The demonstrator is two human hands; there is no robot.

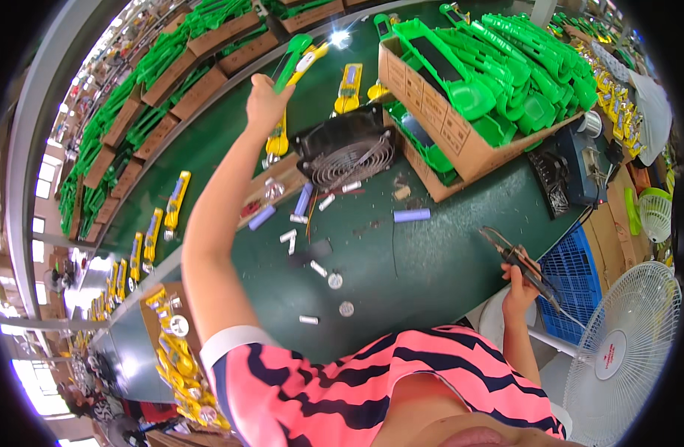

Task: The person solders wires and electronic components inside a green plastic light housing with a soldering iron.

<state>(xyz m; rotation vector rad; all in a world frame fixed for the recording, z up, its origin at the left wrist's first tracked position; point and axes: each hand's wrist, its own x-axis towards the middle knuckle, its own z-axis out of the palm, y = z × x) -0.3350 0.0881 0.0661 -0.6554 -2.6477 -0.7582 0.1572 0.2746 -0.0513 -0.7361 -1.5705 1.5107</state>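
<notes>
My left hand (266,100) is stretched out far over the green table (431,261), closed on a green and yellow plastic handle piece (297,59) held above the table's far strip. My right hand (519,287) stays near the table's right front edge, gripping a soldering iron (517,257) whose tip points up and left. A small black fan (348,151) sits between the two hands. Purple cylindrical cells (412,215) and small white parts (309,319) lie scattered on the table in front of me.
An open cardboard box (446,127) full of green plastic shells stands at the right rear. Yellow handle pieces (175,197) lie along the far strip. A blue crate (580,276) and a white floor fan (625,350) are at my right. More boxes of green parts line the left.
</notes>
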